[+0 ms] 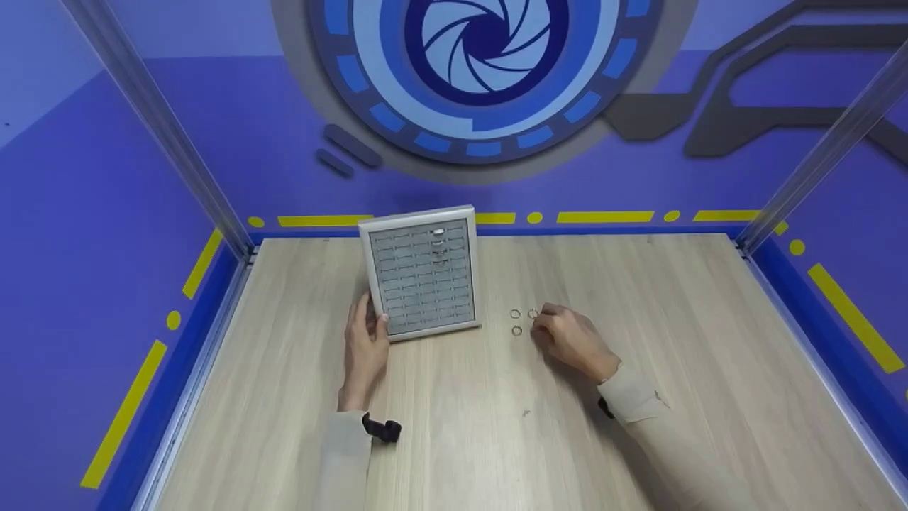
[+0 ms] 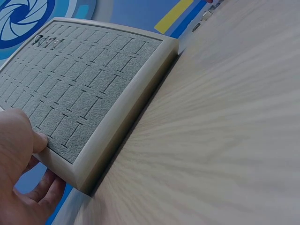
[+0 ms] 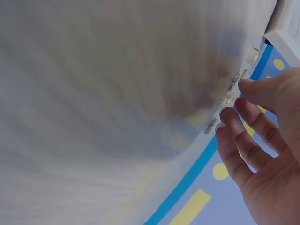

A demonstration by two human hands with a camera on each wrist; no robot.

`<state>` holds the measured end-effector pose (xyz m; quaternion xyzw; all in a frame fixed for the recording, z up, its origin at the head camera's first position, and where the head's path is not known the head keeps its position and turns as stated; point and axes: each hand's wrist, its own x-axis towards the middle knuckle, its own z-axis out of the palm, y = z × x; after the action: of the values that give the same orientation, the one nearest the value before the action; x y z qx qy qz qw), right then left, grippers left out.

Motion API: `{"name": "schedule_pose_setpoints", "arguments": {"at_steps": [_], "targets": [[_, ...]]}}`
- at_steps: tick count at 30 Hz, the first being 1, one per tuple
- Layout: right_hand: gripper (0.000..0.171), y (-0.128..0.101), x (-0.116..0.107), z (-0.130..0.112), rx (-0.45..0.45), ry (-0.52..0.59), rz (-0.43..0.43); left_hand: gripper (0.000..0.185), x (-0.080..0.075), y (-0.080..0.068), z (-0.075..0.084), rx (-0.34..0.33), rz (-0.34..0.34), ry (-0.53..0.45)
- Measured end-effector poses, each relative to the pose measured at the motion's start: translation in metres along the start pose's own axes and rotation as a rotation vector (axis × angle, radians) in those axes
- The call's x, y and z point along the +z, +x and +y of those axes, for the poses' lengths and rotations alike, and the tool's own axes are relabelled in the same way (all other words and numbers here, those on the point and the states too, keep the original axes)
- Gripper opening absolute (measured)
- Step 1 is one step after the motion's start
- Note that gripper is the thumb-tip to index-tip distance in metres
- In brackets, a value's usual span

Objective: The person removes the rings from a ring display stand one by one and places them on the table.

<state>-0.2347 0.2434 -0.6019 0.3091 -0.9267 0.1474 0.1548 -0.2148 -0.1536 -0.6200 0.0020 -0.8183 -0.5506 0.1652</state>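
Ring tray stands tilted on the table, left hand gripping its lower-left corner, thumb on the frame. Right hand rests knuckles-up, fingers curled, fingertips touching the rings just left of it; grip unclear.

Tray: grey slotted lining, silver-white frame. Table: pale wood grain. Walls: purple, yellow dashes; sleeves beige.

Ring tray is standing tilted on the desk, left of centre; three loose rings are lying to its right. Left hand is sitting at the tray's near-left corner, right hand just right of the rings.
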Motion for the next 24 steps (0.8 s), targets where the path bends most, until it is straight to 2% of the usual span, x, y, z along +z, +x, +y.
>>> {"name": "schedule_pose_setpoints", "arguments": {"at_steps": [15,20,24], "targets": [[0.013,0.02,-0.009,-0.012,0.008,0.075,0.05,0.059,0.0,-0.001,0.0,-0.008,-0.001,-0.009],[0.01,0.031,-0.009,-0.018,0.053,0.175,0.071,0.059,0.0,0.0,0.0,-0.009,-0.001,-0.024],[0.006,0.042,-0.009,-0.024,0.139,0.297,0.086,0.06,0.0,0.0,0.001,-0.016,-0.008,-0.06]]}}
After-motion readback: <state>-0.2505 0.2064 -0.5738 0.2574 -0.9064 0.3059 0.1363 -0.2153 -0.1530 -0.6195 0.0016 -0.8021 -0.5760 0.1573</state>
